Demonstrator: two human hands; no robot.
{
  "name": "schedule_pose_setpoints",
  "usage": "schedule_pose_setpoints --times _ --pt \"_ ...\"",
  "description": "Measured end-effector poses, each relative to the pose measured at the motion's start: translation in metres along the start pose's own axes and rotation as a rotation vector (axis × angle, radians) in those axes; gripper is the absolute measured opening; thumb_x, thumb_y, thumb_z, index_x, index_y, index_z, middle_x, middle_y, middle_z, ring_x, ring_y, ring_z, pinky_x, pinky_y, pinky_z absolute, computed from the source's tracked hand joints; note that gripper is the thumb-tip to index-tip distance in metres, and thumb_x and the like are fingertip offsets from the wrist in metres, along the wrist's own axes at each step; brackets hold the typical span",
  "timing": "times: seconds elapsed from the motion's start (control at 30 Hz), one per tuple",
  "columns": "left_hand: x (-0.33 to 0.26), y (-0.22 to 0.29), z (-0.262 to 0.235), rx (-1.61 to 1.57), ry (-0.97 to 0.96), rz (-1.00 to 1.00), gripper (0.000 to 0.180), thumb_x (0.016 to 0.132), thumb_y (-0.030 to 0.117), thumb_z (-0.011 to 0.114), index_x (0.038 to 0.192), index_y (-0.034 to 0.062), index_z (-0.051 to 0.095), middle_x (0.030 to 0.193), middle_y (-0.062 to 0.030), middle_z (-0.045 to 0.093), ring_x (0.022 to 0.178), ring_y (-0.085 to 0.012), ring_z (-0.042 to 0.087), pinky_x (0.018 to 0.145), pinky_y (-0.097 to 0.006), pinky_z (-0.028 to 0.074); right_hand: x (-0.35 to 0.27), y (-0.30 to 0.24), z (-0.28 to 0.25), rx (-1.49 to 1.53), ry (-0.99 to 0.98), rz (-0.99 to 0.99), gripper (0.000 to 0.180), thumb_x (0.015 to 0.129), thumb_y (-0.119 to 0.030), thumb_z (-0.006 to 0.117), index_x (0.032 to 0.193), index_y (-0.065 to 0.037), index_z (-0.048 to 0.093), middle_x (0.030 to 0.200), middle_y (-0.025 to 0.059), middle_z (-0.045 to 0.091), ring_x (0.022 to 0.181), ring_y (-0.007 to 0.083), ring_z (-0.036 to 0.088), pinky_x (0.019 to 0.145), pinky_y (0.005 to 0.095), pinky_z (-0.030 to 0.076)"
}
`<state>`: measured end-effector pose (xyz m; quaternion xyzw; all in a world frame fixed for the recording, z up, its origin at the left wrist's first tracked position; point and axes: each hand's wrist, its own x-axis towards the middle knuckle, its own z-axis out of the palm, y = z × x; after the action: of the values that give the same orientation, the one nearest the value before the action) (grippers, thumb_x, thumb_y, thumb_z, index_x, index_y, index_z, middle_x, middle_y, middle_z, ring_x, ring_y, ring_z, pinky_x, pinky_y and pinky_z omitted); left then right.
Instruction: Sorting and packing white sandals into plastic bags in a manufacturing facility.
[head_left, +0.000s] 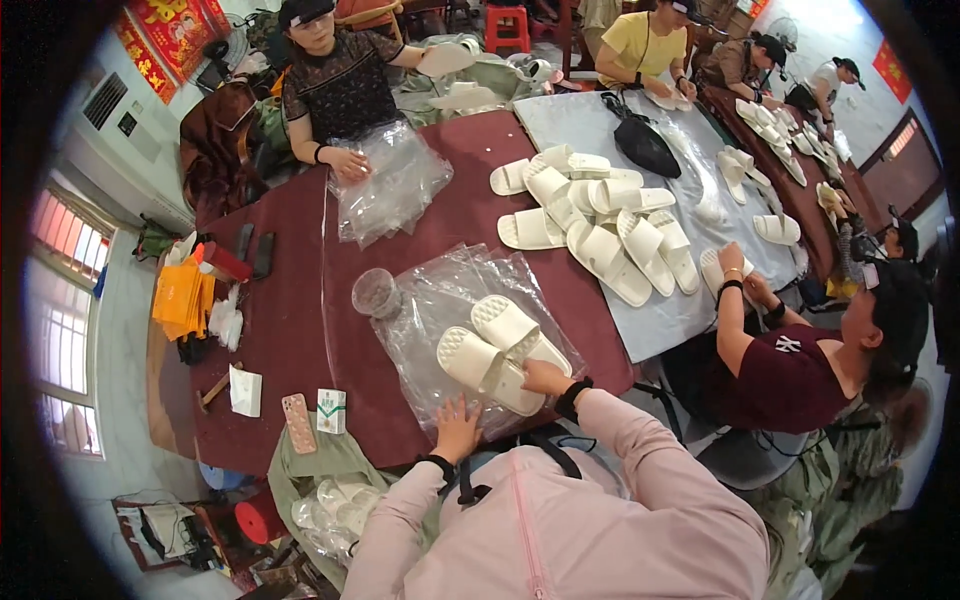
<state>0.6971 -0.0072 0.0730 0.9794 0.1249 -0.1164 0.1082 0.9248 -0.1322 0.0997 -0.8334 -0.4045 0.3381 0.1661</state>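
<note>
A pair of white slippers [495, 350] lies on a stack of clear plastic bags [440, 300] on the dark red table [290, 330]. My right hand [545, 378] grips the heel end of the slippers. My left hand [457, 425] rests flat on the near edge of the plastic bags, fingers spread, just below the slippers. Both arms wear pink sleeves with black wristbands.
A clear plastic cup [375, 292] stands left of the bags. A heap of white slippers [600, 220] lies further right. A phone [298, 422] and small box [331, 410] lie near the left edge. Other people sit opposite [335, 80] and at my right [800, 350], handling bags and slippers.
</note>
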Motion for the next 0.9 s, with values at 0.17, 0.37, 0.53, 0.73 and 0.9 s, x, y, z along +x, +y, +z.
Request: schedule_pose_setpoints --times 0.17,0.37,0.53,0.73,0.9 --pt "0.004 -0.012 0.005 -0.151 0.022 -0.006 0.049 0.076 0.028 0.057 0.123 0.0185 0.044 0.135 -0.0201 0.028 0.121 -0.0442 0.026 0.099 -0.055 0.021 0.008 -0.020 -0.003 -0.034 0.119 -0.082 0.034 0.064 -0.026 0.067 0.094 -0.012 0.060 0.111 0.0184 0.051 0.105 0.0367 0.047 0.082 0.0403 0.043" --pt "0.004 -0.018 -0.010 -0.118 0.122 -0.029 0.047 0.074 0.023 0.057 0.119 0.0196 0.048 0.132 -0.0211 0.031 0.120 -0.0437 0.028 0.098 -0.055 0.021 0.032 -0.016 0.013 -0.179 -0.028 -0.192 0.049 0.063 -0.031 0.068 0.110 -0.025 0.059 0.126 0.0235 0.033 0.121 0.0432 0.023 0.098 0.0475 0.027" --pt "-0.004 -0.019 -0.005 -0.077 0.014 -0.095 0.047 0.076 0.026 0.057 0.122 0.0290 0.046 0.133 -0.0214 0.028 0.122 -0.0430 0.024 0.097 -0.057 0.019 0.055 -0.004 0.026 0.046 -0.120 -0.262 0.064 0.062 -0.033 0.070 0.119 -0.013 0.049 0.120 0.0223 0.041 0.117 0.0414 0.031 0.099 0.0472 0.023" --pt "-0.001 -0.015 -0.009 -0.052 -0.148 -0.102 0.053 0.080 0.030 0.055 0.129 0.0313 0.036 0.136 -0.0230 0.022 0.123 -0.0466 0.020 0.098 -0.057 0.020 0.057 -0.014 0.029 0.006 0.089 -0.282 0.063 0.065 -0.032 0.068 0.117 -0.005 0.046 0.113 0.0221 0.046 0.109 0.0393 0.039 0.092 0.0442 0.034" --pt "-0.003 -0.022 -0.004 0.011 -0.128 -0.061 0.051 0.082 0.030 0.049 0.130 0.0327 0.034 0.135 -0.0225 0.023 0.120 -0.0458 0.025 0.096 -0.055 0.024 0.050 -0.008 0.018 0.105 0.143 -0.309 0.060 0.068 -0.024 0.066 0.119 -0.003 0.045 0.109 0.0230 0.047 0.103 0.0375 0.046 0.088 0.0398 0.039"
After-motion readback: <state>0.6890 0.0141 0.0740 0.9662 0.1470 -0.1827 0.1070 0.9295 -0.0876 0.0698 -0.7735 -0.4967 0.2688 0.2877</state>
